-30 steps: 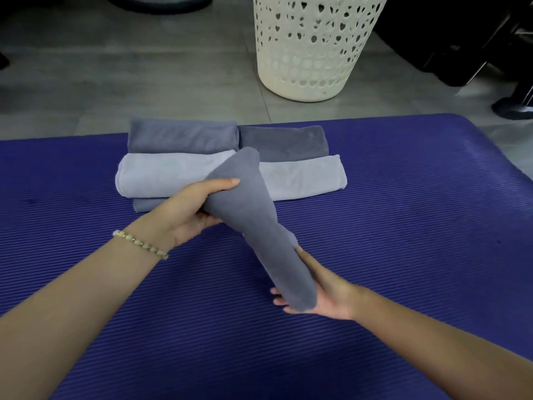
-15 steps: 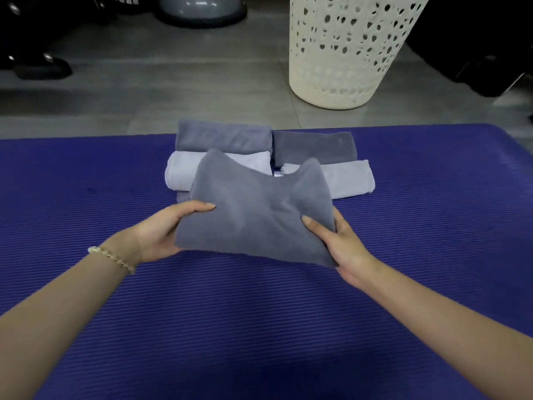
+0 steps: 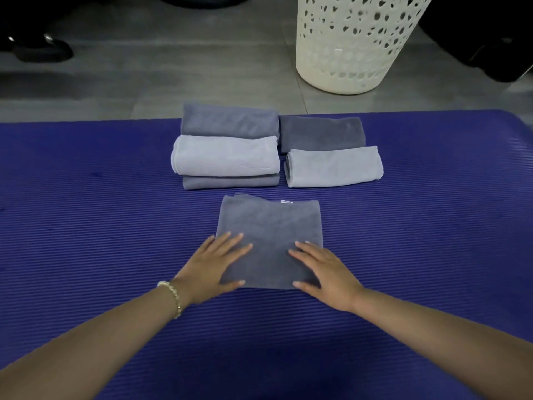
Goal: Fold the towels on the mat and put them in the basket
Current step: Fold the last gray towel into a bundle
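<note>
A folded grey towel point(image 3: 269, 223) lies flat on the blue mat point(image 3: 86, 226) in front of me. My left hand point(image 3: 212, 267) rests on its near left corner with straight fingers. My right hand point(image 3: 323, 271) presses its near right corner, fingers flat too. Beyond it lie several folded towels: a pale one point(image 3: 226, 155) stacked on a grey one point(image 3: 230, 181), a grey one point(image 3: 229, 119) behind, a dark grey one point(image 3: 321, 132) and a pale one point(image 3: 334, 166) to the right. The white perforated basket point(image 3: 354, 41) stands on the floor beyond the mat.
Grey tiled floor point(image 3: 173, 76) runs behind the mat's far edge. Dark objects sit at the far left point(image 3: 43, 49) and far right point(image 3: 490, 47) on the floor. A bracelet point(image 3: 173, 295) circles my left wrist.
The grey towel was held up in both hands and folded; now it lies flat on the mat, and both hands have let go and rest flat on it.
</note>
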Tool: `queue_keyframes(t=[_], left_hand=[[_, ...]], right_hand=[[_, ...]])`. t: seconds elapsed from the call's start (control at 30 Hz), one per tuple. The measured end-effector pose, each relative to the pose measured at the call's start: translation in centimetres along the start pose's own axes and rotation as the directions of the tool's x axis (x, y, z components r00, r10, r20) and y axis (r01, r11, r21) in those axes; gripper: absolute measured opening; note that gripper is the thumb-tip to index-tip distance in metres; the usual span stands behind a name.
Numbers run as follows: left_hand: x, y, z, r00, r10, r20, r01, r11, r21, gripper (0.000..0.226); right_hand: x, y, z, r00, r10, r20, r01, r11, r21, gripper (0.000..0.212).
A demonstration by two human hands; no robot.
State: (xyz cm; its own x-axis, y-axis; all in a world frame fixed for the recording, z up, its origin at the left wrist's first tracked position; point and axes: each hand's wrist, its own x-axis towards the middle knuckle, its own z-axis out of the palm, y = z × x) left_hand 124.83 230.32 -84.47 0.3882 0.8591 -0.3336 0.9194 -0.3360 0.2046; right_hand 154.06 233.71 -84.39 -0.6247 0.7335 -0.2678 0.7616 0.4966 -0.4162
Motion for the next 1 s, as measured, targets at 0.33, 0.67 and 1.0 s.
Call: queue_keyframes(t=[0.33, 0.67, 1.0], left_hand=[[2.6, 1.5, 2.4, 0.996, -0.087, 0.01, 0.086, 0.989, 0.121, 0.081], [3.8, 1.9, -5.2, 0.924, -0.075, 0.376, 0.227, 0.897, -0.379, 0.032], [2.6, -1.4, -4.9, 0.845, -0.252, 0.472, 0.535, 0.378, -0.756, 0.057]], right_hand=[[2.3, 1.9, 1.3, 0.989, -0.026, 0.144, 0.056, 0.976, -0.209, 0.099], [3.6, 0.7, -5.1, 0.919, 0.095, 0.382, -0.161, 0.976, 0.146, 0.031], [3.5, 3.3, -6.9, 0.769, 0.234, 0.594, -0.616, 0.518, 0.593, 0.033]])
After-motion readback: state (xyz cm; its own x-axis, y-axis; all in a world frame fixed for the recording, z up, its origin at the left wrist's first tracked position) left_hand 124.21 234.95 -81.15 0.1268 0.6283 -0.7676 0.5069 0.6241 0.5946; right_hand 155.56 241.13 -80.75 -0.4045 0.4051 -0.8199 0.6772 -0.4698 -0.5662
